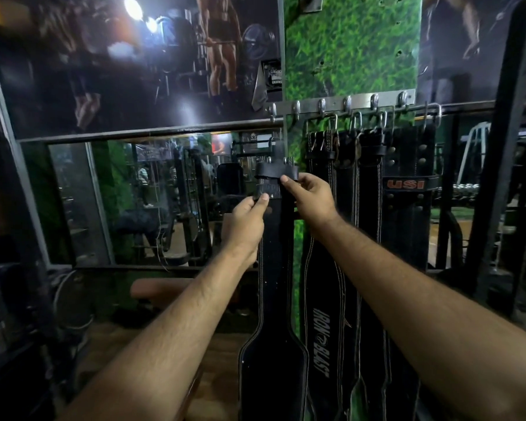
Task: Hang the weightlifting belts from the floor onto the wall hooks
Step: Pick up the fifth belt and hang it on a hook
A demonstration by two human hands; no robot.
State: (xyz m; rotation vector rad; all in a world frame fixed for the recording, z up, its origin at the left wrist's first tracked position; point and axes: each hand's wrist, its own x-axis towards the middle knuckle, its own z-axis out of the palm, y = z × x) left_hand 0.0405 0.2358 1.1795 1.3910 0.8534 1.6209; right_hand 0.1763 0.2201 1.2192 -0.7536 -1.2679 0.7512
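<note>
I hold a long black weightlifting belt (274, 299) upright in front of the wall, its buckle end at the top and its wide part hanging low. My left hand (248, 220) pinches its left edge just below the buckle. My right hand (310, 199) grips the strap near the buckle from the right. A metal hook rail (340, 104) runs across the green grass-print panel above. Its left hooks (272, 112) are bare. Several black belts hang from the right hooks, among them an Iron Blast belt (321, 314) and a USI belt (407, 208).
A mirror (152, 202) with a metal frame covers the wall at left and reflects gym machines. A brown padded bench (158, 291) stands low beneath it. A dark machine frame (498, 147) rises at the right. The floor is wooden.
</note>
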